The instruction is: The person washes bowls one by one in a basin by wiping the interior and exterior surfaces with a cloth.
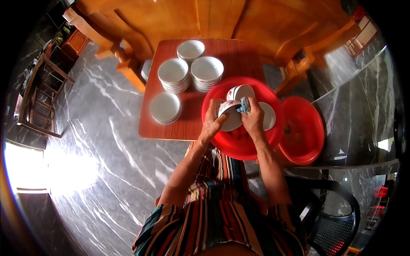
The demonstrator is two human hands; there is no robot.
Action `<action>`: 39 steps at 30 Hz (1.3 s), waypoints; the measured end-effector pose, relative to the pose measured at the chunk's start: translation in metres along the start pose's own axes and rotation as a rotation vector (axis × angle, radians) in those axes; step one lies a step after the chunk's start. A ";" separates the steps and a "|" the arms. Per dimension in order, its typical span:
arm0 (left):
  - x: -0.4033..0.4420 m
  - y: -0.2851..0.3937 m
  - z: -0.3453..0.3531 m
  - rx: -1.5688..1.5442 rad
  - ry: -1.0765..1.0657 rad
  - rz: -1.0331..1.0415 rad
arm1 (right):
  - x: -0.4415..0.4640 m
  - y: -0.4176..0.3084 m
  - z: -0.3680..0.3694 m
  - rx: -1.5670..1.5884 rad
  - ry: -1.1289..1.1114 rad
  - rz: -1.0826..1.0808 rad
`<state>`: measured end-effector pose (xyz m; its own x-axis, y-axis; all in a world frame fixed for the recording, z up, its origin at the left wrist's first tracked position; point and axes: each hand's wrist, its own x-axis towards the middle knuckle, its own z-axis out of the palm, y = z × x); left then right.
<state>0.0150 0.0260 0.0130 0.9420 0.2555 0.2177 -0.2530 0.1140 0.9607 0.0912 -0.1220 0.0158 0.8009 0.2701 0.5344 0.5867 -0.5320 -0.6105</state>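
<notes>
My left hand (212, 121) grips a white bowl (231, 121) with a red flower pattern by its left side, tilted over a large red basin (222, 149). In my right hand (254, 117) is a bunched blue cloth (244, 105), pressed to the bowl's right rim. Another patterned bowl (243, 92) leans in the basin just beyond it. To the right of my right hand, a further white bowl (268, 116) lies in the basin, partly hidden by that hand.
Several stacks of white bowls (173, 71) stand on a small reddish-brown table (192, 133), beside a flatter stack of white dishes (165, 107). A second red basin (311, 128) sits to the right. Behind is a wooden bench (200, 21); a black chair (335, 230) stands at lower right.
</notes>
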 end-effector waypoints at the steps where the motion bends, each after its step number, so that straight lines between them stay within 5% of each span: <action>1: 0.000 0.001 0.000 0.000 0.001 0.000 | 0.000 -0.002 0.000 0.005 0.040 -0.069; 6: 0.003 -0.003 -0.002 0.052 -0.066 0.033 | 0.001 -0.006 -0.003 -0.028 0.098 -0.192; 14: 0.000 -0.015 -0.004 0.021 -0.016 0.101 | -0.002 0.007 0.007 0.068 -0.028 0.208; 27: -0.003 0.003 -0.001 0.044 0.135 0.048 | -0.017 0.069 0.038 0.368 -0.372 0.406; 29: -0.003 0.003 -0.001 0.040 0.136 0.059 | -0.011 0.010 0.010 0.012 -0.116 0.194; 33: -0.001 -0.004 0.001 0.035 0.138 0.071 | -0.001 -0.018 -0.002 -0.132 0.177 -0.229; 39: -0.002 0.000 0.000 0.088 0.072 0.021 | -0.008 -0.042 -0.004 -0.290 0.105 -0.456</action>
<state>0.0135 0.0251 0.0127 0.9176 0.3257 0.2278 -0.2489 0.0240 0.9682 0.0600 -0.1046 0.0397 0.4484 0.4509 0.7717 0.8027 -0.5830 -0.1258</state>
